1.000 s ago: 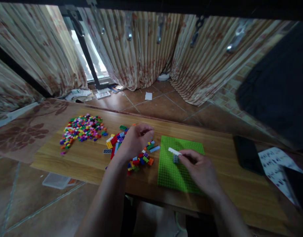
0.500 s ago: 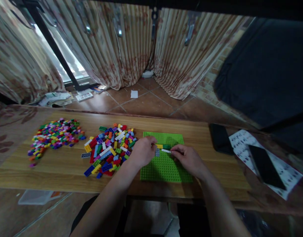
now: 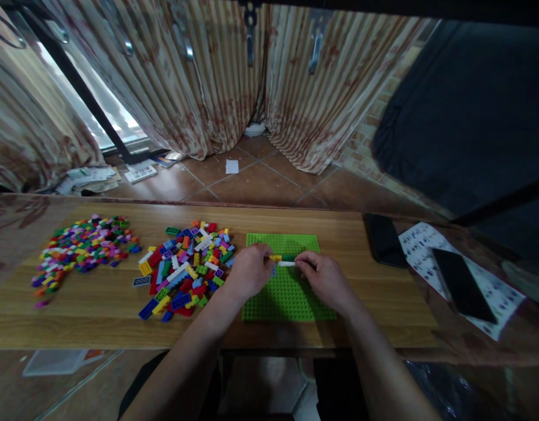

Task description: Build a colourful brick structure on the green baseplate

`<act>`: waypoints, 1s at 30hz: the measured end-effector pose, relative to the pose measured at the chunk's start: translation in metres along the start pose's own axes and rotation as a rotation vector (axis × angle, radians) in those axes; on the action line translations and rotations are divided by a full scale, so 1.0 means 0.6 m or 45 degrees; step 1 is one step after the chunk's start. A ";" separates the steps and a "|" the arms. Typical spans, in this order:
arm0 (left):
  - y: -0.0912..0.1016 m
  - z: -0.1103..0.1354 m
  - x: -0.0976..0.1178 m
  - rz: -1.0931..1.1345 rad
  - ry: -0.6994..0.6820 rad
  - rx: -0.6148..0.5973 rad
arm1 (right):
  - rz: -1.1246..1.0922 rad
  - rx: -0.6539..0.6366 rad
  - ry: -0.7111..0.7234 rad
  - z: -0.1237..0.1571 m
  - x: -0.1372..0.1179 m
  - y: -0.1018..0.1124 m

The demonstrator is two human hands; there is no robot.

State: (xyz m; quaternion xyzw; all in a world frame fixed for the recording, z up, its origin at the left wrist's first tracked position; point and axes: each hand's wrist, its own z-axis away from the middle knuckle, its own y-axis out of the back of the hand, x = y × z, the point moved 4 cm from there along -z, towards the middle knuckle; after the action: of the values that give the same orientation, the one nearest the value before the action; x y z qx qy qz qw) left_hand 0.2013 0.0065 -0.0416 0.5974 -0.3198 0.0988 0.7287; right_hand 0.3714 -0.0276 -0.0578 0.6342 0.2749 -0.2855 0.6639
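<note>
A green studded baseplate [image 3: 291, 298] lies on the wooden table [image 3: 98, 316] in front of me. My left hand [image 3: 248, 273] rests on its left edge, fingers pinched on a small yellow brick [image 3: 275, 258]. My right hand [image 3: 324, 279] sits over the plate's middle, fingers closed on a thin white brick [image 3: 287, 264]. The two bricks meet between my hands, with a dark green piece [image 3: 288, 258] beside them. A grey piece under them is mostly hidden.
A pile of larger mixed-colour bricks [image 3: 185, 269] lies left of the plate. A second pile of small bricks [image 3: 80, 248] sits farther left. Two dark phones [image 3: 383, 240] [image 3: 460, 283] and a printed sheet [image 3: 427, 251] lie at the right. Curtains hang beyond.
My left hand left the brick pile and came to the baseplate holding a yellow brick. Both hands now meet over the plate. The view shifted right.
</note>
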 end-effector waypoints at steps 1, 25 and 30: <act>0.000 0.000 0.000 -0.004 -0.005 -0.002 | -0.008 0.005 0.002 0.000 0.000 0.000; -0.013 0.002 0.004 -0.164 0.155 0.072 | 0.172 0.207 -0.043 -0.002 0.016 0.018; -0.011 0.002 0.007 -0.150 0.164 0.081 | 0.124 0.155 -0.084 -0.005 0.021 0.011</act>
State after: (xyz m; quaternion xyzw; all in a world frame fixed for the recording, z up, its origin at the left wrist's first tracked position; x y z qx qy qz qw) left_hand 0.2077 0.0024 -0.0446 0.6304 -0.2334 0.1039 0.7330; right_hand 0.3847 -0.0247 -0.0625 0.6763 0.2039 -0.2897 0.6458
